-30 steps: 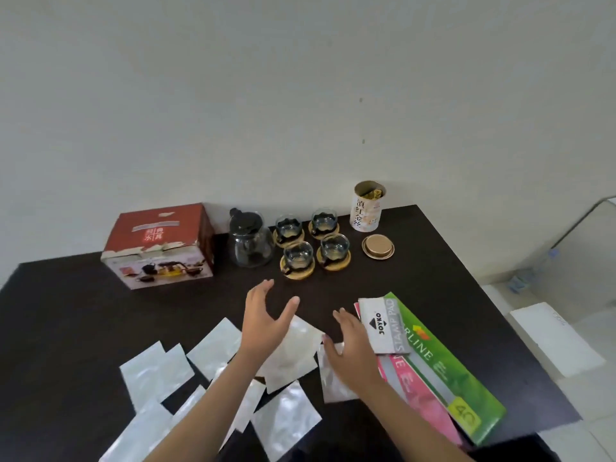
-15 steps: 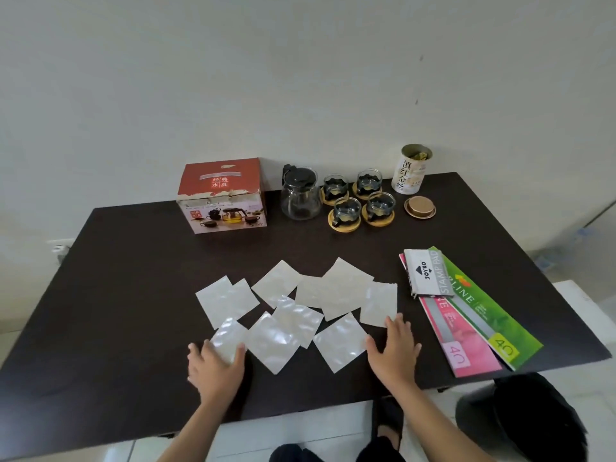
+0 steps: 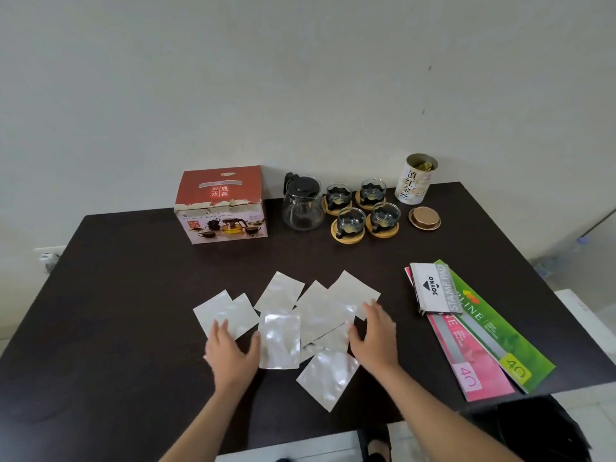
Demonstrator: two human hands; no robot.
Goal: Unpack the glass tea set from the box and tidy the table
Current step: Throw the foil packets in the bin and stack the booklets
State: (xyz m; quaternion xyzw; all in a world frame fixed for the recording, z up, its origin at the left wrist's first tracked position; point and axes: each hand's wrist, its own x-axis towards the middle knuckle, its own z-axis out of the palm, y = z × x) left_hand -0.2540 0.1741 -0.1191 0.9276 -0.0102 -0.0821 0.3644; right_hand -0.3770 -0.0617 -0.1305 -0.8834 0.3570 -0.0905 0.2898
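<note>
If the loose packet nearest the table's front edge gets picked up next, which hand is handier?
Probably the right hand. That packet lies just beside and below it, while the left hand rests farther off, on the packets at the left of the pile.

One red tea-set box point(image 3: 221, 205), one glass teapot point(image 3: 302, 208), four glass cups point(image 3: 351, 221) on four wooden coasters point(image 3: 347, 235), one open tea tin point(image 3: 415, 179) and one round lid point(image 3: 424, 219). About nine silvery plastic sleeves point(image 3: 279, 341); overlaps blur the count. One stamp pad box point(image 3: 433, 291), two paper packs point(image 3: 500, 335), two hands point(image 3: 375, 335).
</note>
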